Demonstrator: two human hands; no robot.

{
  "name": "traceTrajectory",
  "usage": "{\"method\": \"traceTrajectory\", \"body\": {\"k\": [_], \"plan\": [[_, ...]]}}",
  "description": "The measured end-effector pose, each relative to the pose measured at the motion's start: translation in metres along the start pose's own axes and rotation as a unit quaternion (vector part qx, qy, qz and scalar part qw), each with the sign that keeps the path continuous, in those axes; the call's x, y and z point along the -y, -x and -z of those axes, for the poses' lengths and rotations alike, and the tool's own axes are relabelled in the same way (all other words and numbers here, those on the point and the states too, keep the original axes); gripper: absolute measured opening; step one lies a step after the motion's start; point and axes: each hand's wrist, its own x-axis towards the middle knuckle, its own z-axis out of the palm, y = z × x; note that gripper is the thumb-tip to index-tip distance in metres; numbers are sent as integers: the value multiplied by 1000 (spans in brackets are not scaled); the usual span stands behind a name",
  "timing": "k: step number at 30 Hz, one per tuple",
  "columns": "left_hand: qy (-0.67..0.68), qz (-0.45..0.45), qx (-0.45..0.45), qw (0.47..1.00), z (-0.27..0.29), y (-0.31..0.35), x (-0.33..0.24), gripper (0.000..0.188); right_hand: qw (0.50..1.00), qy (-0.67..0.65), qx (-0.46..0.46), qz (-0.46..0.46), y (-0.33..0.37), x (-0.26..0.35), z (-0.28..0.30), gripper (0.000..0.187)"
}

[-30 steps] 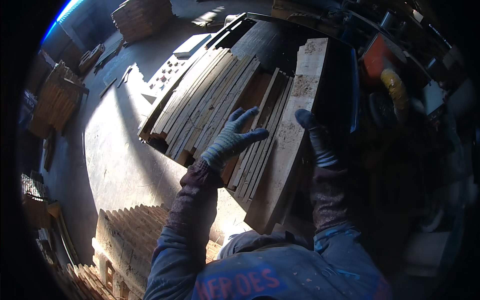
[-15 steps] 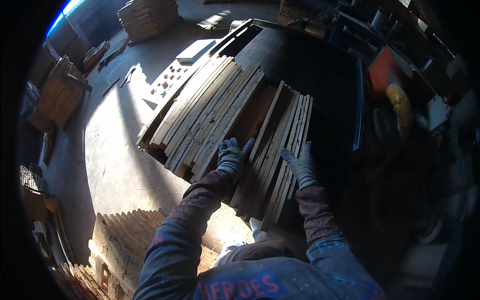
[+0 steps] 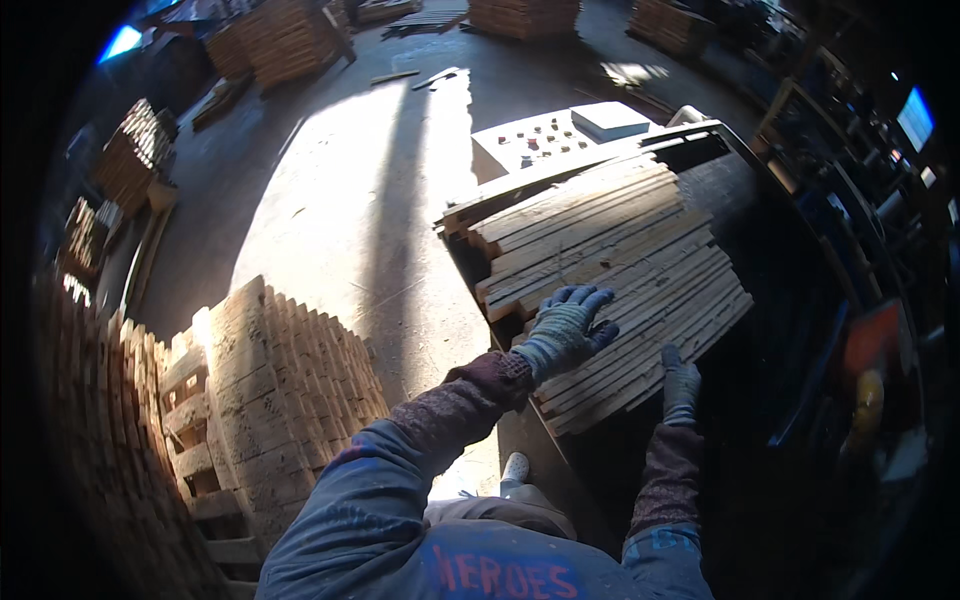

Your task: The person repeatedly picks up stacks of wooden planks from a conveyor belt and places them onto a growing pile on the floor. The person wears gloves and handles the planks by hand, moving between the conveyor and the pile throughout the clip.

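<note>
Long, narrow wooden slats (image 3: pixel 610 262) lie side by side on a dark machine table (image 3: pixel 735 190), their near ends uneven. My left hand (image 3: pixel 563 330), in a knitted glove, rests on top of the slats near those ends, its fingers stretched out and holding nothing. At the right edge of the row, my right hand (image 3: pixel 681 387), gloved too, stands against the outermost slat with its fingers extended upward. Its palm side is partly hidden from me, but I see nothing gripped in it.
A white control panel (image 3: pixel 540 140) with several knobs sits beyond the slats, next to a pale box (image 3: pixel 610 121). A tall stack of wood pieces (image 3: pixel 270 390) stands at my left. More wood stacks (image 3: pixel 290 45) are farther back. A red machine part (image 3: pixel 873 338) is at the right.
My view has turned left, so the table appears farther right. The gap between the two groups of slats has closed, and they now lie together. My left hand has moved onto their tops.
</note>
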Motion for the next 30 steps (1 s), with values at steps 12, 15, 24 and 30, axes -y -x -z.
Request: {"method": "traceTrajectory", "body": {"k": [12, 15, 24, 30], "plan": [[-125, 601, -415, 671, 128, 599, 38, 53, 861, 24, 359, 359, 79, 186, -108, 75], [-245, 671, -537, 450, 144, 718, -32, 68, 690, -4, 572, 444, 232, 207, -166, 68], [-105, 916, -166, 350, 57, 977, -130, 104, 212, 152, 675, 690, 601, 147, -235, 89], [-130, 889, -217, 382, 57, 953, -127, 81, 128, 133, 582, 792, 837, 130, -323, 101]]}}
